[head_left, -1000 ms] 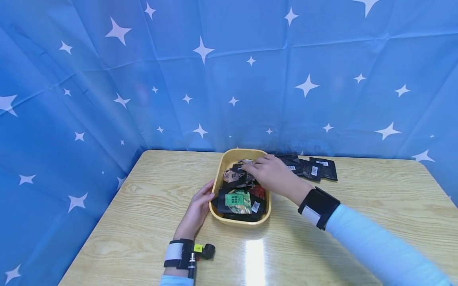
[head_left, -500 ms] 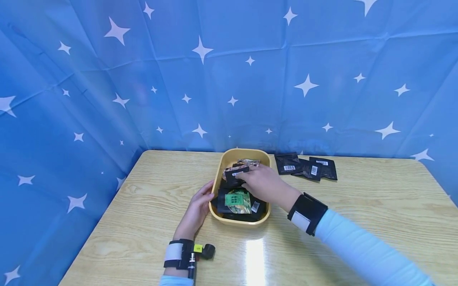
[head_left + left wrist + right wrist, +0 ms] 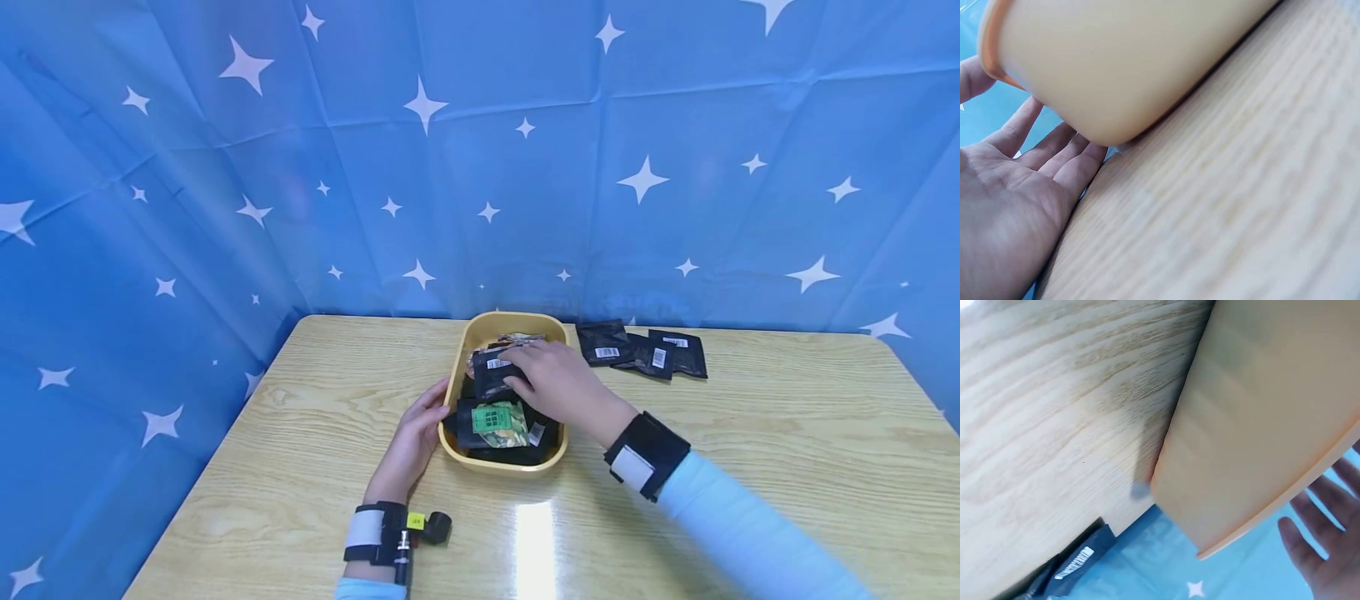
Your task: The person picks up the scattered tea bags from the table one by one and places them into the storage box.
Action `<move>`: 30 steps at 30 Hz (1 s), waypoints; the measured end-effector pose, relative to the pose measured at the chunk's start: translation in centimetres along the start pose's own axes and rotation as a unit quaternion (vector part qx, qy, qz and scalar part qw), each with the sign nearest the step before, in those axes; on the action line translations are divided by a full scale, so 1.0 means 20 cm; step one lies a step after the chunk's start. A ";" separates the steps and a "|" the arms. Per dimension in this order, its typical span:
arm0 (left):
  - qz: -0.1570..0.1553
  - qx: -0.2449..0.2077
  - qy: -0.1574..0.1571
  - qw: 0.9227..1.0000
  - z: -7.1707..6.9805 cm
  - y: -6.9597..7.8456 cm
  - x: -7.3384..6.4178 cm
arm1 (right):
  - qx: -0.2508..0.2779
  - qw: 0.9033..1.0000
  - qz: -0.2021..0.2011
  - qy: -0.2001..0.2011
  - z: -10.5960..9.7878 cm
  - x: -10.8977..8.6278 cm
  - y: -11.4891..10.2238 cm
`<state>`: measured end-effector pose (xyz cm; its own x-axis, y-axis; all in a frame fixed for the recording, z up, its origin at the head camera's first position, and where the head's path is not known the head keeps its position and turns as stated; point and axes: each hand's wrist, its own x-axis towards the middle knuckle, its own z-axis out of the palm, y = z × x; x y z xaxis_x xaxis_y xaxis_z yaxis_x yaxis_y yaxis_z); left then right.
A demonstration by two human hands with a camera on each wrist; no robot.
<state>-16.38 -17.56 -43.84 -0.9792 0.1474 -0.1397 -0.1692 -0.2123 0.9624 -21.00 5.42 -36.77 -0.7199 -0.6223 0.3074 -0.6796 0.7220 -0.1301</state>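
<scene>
A yellow plastic bin (image 3: 502, 469) full of black packets stands on the table. Along its left side rests my left hand (image 3: 412, 429), fingers extended against the outer wall, thumb near the rim; the left wrist view shows the same hand (image 3: 1016, 200) touching the bin (image 3: 1110, 62). Over the bin is my right hand (image 3: 558, 379), its fingertips at a black packet (image 3: 491, 383) with a white barcode label. In the right wrist view that hand (image 3: 1335, 544) has its fingers spread beyond the bin's rim. Nearer the front lies a packet with a green label (image 3: 491, 421).
Several black packets (image 3: 603, 343) with barcode labels lie right of the bin at the table's (image 3: 780, 400) back edge. A blue star-patterned curtain (image 3: 487, 167) hangs behind. A small black device (image 3: 437, 527) is fixed at the left wrist.
My right hand moved from the bin's back toward its middle and left, gripping the black packet. Its fingers have since loosened, and the packet lies flatter. My left hand has stayed put.
</scene>
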 end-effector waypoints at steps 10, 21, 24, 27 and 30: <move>0.009 -0.009 -0.007 1.000 0.00 -0.01 0.00 | 0.017 0.996 0.060 0.056 -0.01 -0.02 0.14; 0.011 -0.004 -0.011 1.000 -0.01 -0.01 0.00 | 0.033 0.989 0.142 0.033 0.01 -0.08 0.37; 0.011 0.000 -0.011 1.000 -0.01 -0.01 0.00 | 0.023 0.988 0.149 0.016 0.04 -0.10 0.44; 0.009 0.000 -0.008 1.000 -0.01 -0.01 0.01 | 0.006 0.989 0.148 -0.003 0.06 -0.12 0.50; 0.008 -0.002 -0.006 1.000 -0.01 -0.01 0.00 | -0.012 0.989 0.147 -0.028 0.09 -0.14 0.55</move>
<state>-16.44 -17.65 -44.07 -0.9804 0.1551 -0.1212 -0.1537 -0.2187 0.9636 -26.61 14.56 -40.71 -0.8933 -0.3990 0.2069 -0.4359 0.8812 -0.1827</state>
